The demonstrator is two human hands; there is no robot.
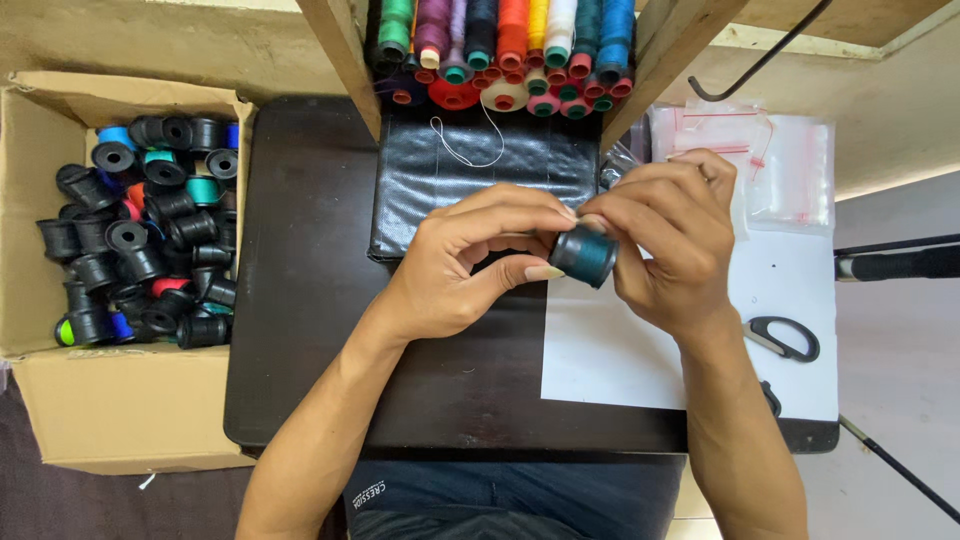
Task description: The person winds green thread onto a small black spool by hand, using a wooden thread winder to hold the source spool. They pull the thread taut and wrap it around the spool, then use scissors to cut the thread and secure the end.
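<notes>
- Fingers: both sets closed on one small spool of teal thread (584,254), held at frame centre, above the dark surface (300,300) rather than resting on it.
- Left hand (470,260): thumb under the spool's near end, fingertips curled over its top.
- Right hand (668,240): fingers pinch the spool's far rim; whether a loose thread end is caught there cannot be told.
- Step, as judged: the spool is being handled or checked at its thread end; a next move would call for a fine pinch and a steady hold.
- White sheet (640,350), lower right of the hands; scissors (785,338) lie on it.
- Clear bags (790,165), upper right.
- Black woven mat (480,165), upper centre, below a row of coloured thread cones (505,45).
- Cardboard box (110,410), left, filled with black spools (150,230).
</notes>
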